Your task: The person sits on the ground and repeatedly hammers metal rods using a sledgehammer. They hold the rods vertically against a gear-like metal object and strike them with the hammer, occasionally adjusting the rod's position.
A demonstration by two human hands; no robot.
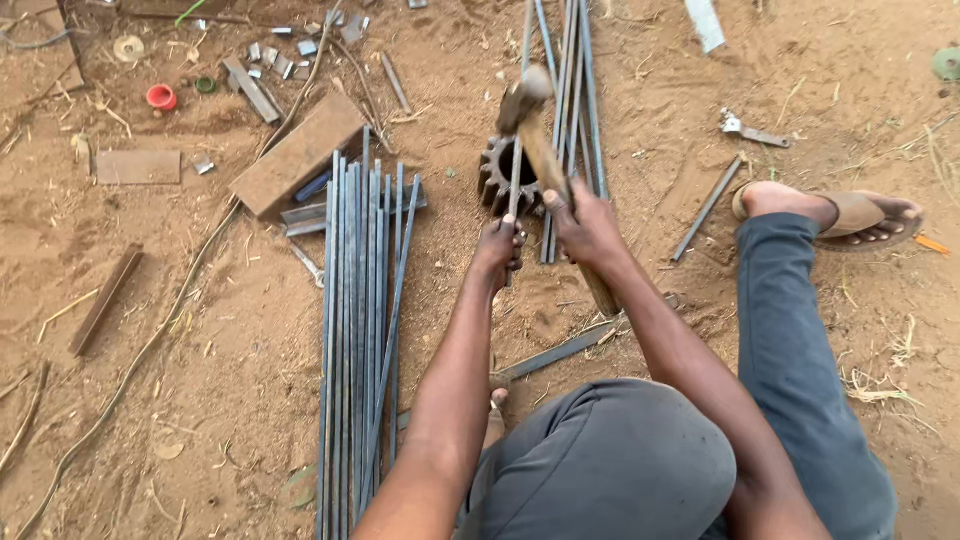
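Observation:
My right hand (585, 228) grips the wooden handle of a hammer (537, 135), whose metal head is raised over a dark toothed gear wheel (493, 178) lying on the sandy ground. My left hand (498, 250) is closed around a thin steel rod (517, 165) that lies across the gear and runs away from me. Both arms reach forward over my bent knees in grey trousers.
A bundle of long steel rods (358, 320) lies to the left, another bundle (570, 80) beyond the gear. A rusty steel block (297, 153), short cut metal pieces (280, 62), a red cap (160, 97) and a flat bar (555, 352) lie around. My sandalled foot (835, 212) rests at right.

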